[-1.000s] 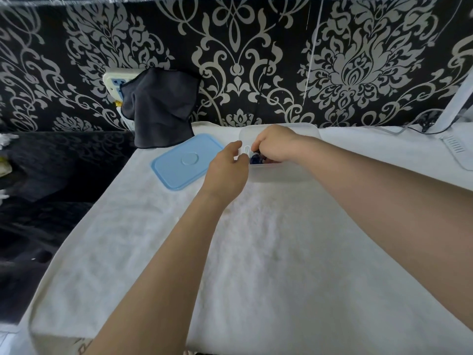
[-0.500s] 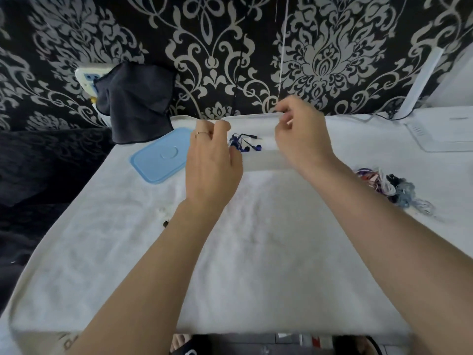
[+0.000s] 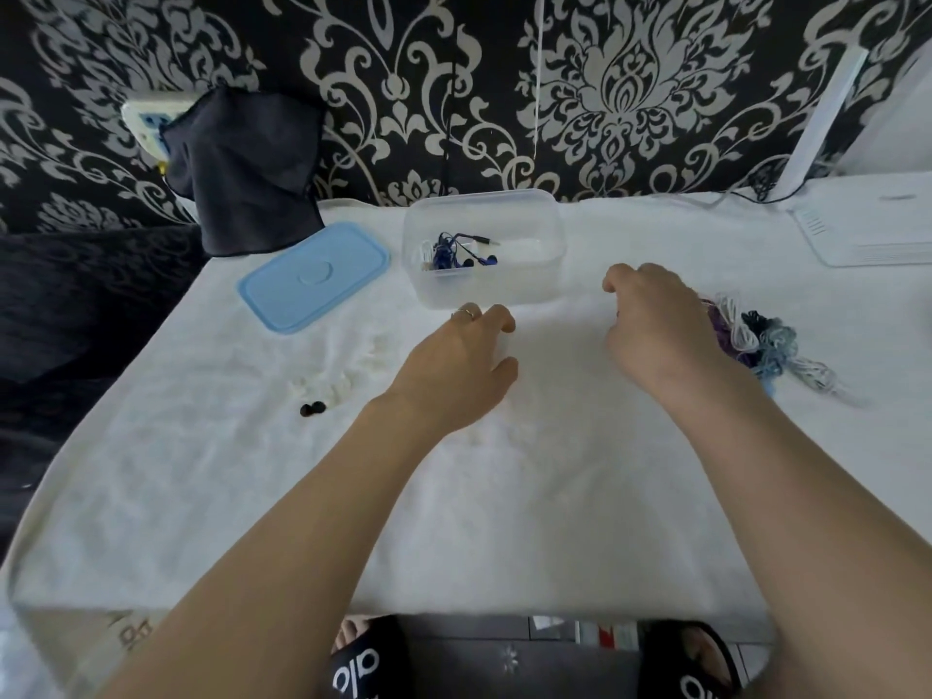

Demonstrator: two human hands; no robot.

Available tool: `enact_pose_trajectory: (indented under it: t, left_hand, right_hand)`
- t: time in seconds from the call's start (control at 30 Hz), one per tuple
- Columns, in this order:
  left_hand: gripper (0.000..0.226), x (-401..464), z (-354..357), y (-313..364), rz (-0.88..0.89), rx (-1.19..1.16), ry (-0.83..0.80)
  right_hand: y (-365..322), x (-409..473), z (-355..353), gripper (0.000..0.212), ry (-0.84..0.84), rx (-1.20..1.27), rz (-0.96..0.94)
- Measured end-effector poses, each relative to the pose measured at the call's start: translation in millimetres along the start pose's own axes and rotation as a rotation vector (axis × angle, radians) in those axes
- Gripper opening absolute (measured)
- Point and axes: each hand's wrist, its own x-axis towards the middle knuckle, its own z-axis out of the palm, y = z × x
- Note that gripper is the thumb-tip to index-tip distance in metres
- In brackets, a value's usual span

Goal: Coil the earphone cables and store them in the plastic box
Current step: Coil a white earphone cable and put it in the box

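Head view: clear plastic box (image 3: pixel 547 254) upper centre on the white-towelled table (image 3: pixel 504 496), blue earphones (image 3: pixel 454 252) already coiled inside. Blue lid (image 3: pixel 312 274) lies left of it. Tangled earphone cables (image 3: pixel 756 340) at right. Left hand (image 3: pixel 461 368) loosely curled, holding nothing. Right hand (image 3: pixel 655 330) beside the tangle, curled, grip on a cable not discernible. Cables look light, limp, snag-prone; best pinched at the plug end, then wound.

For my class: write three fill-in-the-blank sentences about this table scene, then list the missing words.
1. The blue earphones lie inside the clear plastic ____.
2. The blue lid lies on the white cloth, ____ the box.
3. The tangled cables lie beside the ____ hand.

Missing words: box; off; right
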Motion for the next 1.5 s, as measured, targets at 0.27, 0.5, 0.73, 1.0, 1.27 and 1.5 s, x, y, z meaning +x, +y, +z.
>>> enact_pose_trajectory:
  t: [0.27, 0.5, 0.73, 1.0, 1.27, 1.5]
  left_hand:
    - [0.055, -1.8, -23.4, 6.0, -0.230, -0.591, -0.193]
    - [0.043, -8.5, -30.6, -3.3, -0.207, -0.676, -0.280]
    - [0.015, -7.8, -31.4, -13.3, -0.141, -0.636, -0.258]
    - [0.041, -15.3, -47.2, -11.2, -0.136, -0.441, -0.205]
    - [0.054, -18.0, -51.5, -19.8, -0.259, -0.710, -0.292]
    - [0.067, -16.5, -53.2, -24.3, -0.357, -0.744, -0.318]
  right_hand:
    - [-25.4, 1.8, -3.8, 0.036, 0.000, 0.678, -0.091]
    - [-43.3, -1.2, -14.5, 0.033, -0.099, 1.231, 0.039]
    - [-54.8, -1.9, -16.2, 0.031, -0.299, 1.774, 0.237]
    - [-44.7, 1.2, -4.1, 0.018, -0.141, 1.313, 0.219]
    - [-63.9, -16.2, 5.3, 0.024, -0.314, 0.966, -0.123]
    - [-76.1, -21.5, 14.7, 0.032, -0.592, 1.167, -0.041]
